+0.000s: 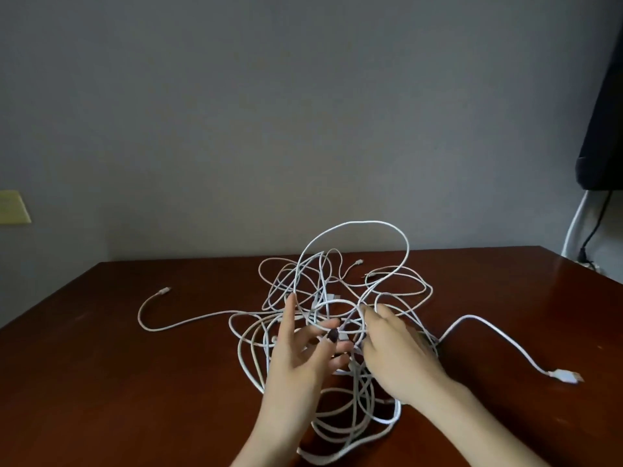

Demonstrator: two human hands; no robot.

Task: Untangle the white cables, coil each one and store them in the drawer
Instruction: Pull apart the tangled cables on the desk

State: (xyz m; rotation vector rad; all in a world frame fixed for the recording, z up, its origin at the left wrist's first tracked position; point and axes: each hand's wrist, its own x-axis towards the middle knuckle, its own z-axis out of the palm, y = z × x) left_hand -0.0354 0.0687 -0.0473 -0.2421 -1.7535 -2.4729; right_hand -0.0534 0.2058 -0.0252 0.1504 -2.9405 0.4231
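A tangle of several white cables (337,288) lies in the middle of the dark wooden table (101,365). One loop stands up high above the pile. A loose end with a small plug (164,291) trails left, and another with a USB plug (566,376) trails right. My left hand (296,358) rests on the pile with fingers spread, strands running between them. To its right, my right hand (394,352) curls into the tangle, its fingertips closed on strands near the centre. No drawer is in view.
A grey wall stands behind the table. A dark object (603,123) hangs at the far right with a white and a black cord below it. A yellowish wall plate (13,207) is at the left edge.
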